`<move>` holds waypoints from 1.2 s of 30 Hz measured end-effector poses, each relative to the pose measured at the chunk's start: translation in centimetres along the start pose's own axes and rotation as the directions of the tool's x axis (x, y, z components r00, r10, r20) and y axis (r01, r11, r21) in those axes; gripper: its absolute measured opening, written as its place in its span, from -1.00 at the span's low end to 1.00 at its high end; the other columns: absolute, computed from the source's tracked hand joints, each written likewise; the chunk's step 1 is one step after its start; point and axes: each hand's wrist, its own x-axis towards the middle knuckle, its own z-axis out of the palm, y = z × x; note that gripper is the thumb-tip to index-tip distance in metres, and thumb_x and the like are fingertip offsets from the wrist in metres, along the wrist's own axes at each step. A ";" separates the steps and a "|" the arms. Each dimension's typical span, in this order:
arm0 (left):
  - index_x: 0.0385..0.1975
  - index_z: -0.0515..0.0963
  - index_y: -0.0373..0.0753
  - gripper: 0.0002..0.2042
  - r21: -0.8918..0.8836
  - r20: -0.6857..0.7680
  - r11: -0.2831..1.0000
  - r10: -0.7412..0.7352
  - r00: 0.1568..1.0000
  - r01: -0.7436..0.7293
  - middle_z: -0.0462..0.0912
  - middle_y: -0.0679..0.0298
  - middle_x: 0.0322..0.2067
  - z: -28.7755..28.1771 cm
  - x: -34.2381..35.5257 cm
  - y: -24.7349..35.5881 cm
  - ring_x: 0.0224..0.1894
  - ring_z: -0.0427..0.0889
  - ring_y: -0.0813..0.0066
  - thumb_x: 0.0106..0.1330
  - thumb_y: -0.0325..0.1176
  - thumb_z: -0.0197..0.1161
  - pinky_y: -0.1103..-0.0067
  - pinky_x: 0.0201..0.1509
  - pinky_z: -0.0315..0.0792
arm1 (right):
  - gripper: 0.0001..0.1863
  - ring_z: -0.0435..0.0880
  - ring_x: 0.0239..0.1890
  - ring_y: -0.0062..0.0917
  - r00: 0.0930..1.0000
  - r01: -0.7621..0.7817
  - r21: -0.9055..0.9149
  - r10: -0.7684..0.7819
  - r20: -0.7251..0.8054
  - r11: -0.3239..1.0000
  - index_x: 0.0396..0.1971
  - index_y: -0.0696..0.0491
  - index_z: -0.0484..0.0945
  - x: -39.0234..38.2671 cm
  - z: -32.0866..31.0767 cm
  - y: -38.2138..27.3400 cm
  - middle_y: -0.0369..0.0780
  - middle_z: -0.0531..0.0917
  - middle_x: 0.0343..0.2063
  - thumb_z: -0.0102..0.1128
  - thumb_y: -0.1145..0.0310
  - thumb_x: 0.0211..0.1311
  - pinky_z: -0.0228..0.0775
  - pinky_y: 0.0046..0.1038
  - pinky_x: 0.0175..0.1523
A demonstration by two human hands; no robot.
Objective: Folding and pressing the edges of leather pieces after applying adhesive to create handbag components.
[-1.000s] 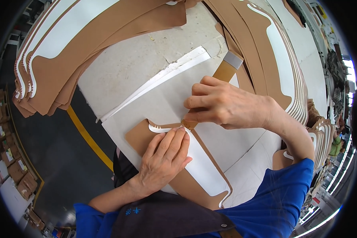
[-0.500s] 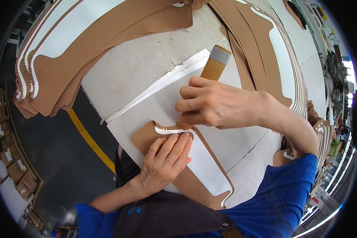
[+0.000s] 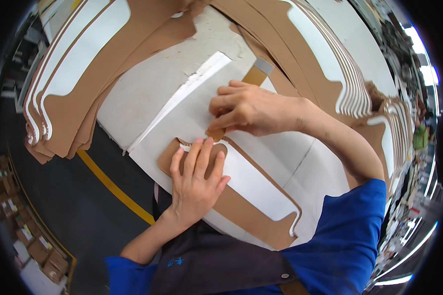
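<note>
A curved brown sheet piece (image 3: pixel 251 222), like leather, lies on the white work surface with a white panel (image 3: pixel 258 189) on it. My left hand (image 3: pixel 196 184) is flat on the piece, fingers spread, fingertips near its notched, turned edge at the far end. My right hand (image 3: pixel 246 109) is closed around a flat amber-brown hand tool (image 3: pixel 255 76) with a grey band at its upper end. The tool's lower end meets the curved edge just beyond my left fingertips. My right fingers hide its middle.
Overlapping brown pieces with white panels fan out in a stack (image 3: pixel 91 91) at the far left. Another stack (image 3: pixel 300 54) runs along the right, with more pieces (image 3: pixel 386 142) beyond. White sheets (image 3: pixel 192 91) lie under the work. Boxes (image 3: pixel 37 246) stand past the yellow floor line (image 3: pixel 114 189).
The view has shifted. My left fingers have spread wider near the notched edge. My right hand still grips the tool, its lower end now nearer my left fingertips.
</note>
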 end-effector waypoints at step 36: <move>0.14 0.67 -0.33 -0.57 -0.234 0.055 0.793 0.589 0.806 -0.563 0.60 0.20 -0.05 5.0 0.4 12.7 -0.03 0.57 0.21 0.26 -0.42 0.47 0.32 0.05 0.45 | -0.47 0.66 -0.21 -0.33 -0.117 -0.891 0.379 0.680 -0.724 0.250 0.21 0.15 0.56 -24.0 19.5 -28.5 -0.17 0.57 -0.16 0.43 0.49 0.22 0.57 -0.30 -0.22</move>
